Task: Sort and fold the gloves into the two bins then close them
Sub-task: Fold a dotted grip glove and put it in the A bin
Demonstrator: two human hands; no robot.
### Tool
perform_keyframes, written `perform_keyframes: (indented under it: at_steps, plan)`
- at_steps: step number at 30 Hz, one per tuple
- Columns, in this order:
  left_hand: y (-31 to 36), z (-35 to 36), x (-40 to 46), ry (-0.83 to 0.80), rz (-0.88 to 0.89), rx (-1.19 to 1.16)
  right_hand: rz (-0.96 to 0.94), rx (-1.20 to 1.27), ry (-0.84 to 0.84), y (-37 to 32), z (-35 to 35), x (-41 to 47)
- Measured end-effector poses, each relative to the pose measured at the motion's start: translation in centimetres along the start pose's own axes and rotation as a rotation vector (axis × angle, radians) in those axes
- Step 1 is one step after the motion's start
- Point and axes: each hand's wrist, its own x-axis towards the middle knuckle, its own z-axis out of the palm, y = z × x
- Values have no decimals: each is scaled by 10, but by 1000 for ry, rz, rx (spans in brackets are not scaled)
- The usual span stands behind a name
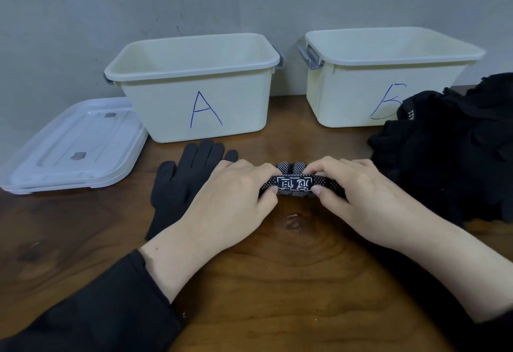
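Note:
A black glove with white dots and a white printed label (pixel 295 183) lies folded into a narrow band at the middle of the wooden table. My left hand (pixel 230 201) pinches its left end and my right hand (pixel 358 196) pinches its right end, thumbs on the near side. A plain dark glove (pixel 180 182) lies flat on the table, partly under my left hand. Two cream bins stand open at the back: bin A (pixel 194 93) on the left, bin B (pixel 361 96) on the right. A pile of black gloves (pixel 449 152) sits at the right edge.
Clear plastic lids (pixel 72 146) lie stacked at the left beside bin A. A grey wall runs right behind the bins. The bare wooden table (pixel 277 282) stretches toward me between my dark-sleeved forearms.

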Motion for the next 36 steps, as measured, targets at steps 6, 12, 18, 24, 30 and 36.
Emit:
perform_keyframes:
  at_steps: [6,12,18,24,30,36]
  plan:
    - [2,-4,-5,-72,-109,-230,75,174,-55,-1,-5,-2]
    - [-4,7,3,89,-94,-222,43,96,-33,2,6,7]
    - [-17,1,6,-35,51,-83,21,96,-101,-1,3,16]
    - [-30,-1,9,-178,70,-4,78,34,-374,-5,-16,48]
    - [-34,2,10,-119,140,20,129,52,-624,-19,-29,80]
    - [-44,-4,9,-52,263,17,165,69,-653,-31,-23,84]
